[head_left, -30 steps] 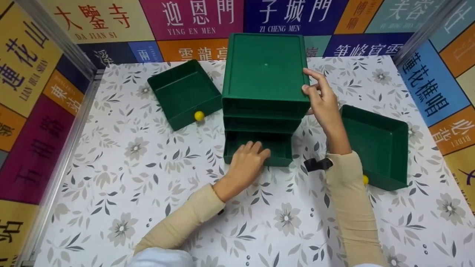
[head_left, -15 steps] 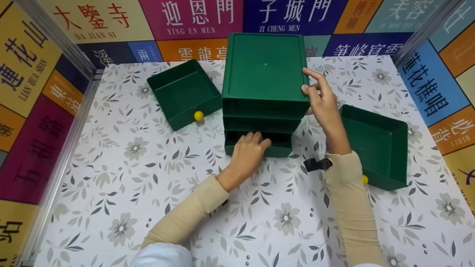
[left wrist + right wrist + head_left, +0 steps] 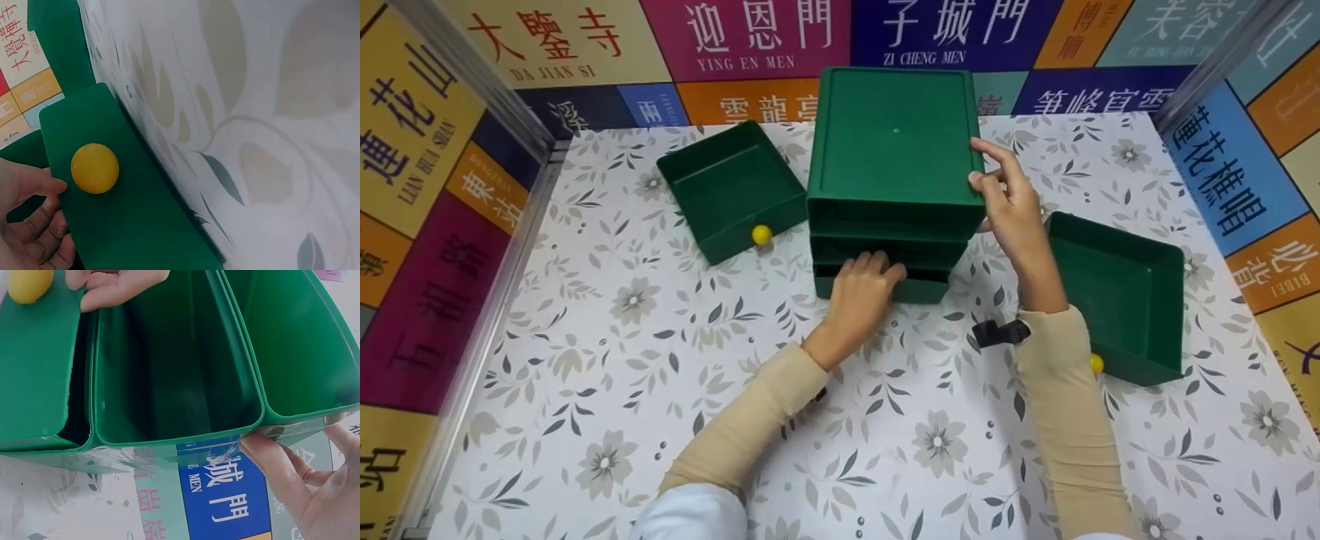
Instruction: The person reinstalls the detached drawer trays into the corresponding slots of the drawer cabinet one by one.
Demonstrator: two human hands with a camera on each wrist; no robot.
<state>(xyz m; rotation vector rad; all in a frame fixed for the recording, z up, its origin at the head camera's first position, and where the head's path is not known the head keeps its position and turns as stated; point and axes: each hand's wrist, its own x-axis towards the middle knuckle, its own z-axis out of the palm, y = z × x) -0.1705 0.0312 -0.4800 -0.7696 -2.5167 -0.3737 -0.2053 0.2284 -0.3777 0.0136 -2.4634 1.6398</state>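
A green three-tier drawer cabinet [image 3: 896,135] stands near the back wall. Its upper two slots lack drawers. The bottom drawer [image 3: 919,291] protrudes a little, and its yellow round knob [image 3: 94,169] shows in the left wrist view. My left hand [image 3: 859,307] holds the top edge of that drawer's front, thumb and fingers at the rim beside the knob. My right hand [image 3: 1012,202] rests its fingertips against the cabinet's right side and upper edge. In the right wrist view the right thumb [image 3: 275,461] presses the side wall.
One loose green drawer [image 3: 735,180] with a yellow knob lies left of the cabinet. Another green drawer [image 3: 1125,300] lies at right, beside the right forearm. A black wrist-camera mount [image 3: 997,332] sticks out from the right sleeve. Printed panels [image 3: 765,37] wall the floral-patterned table.
The bottom drawer has slid further into the cabinet, and my left hand has moved forward with it. My right hand has kept its place on the cabinet's side.
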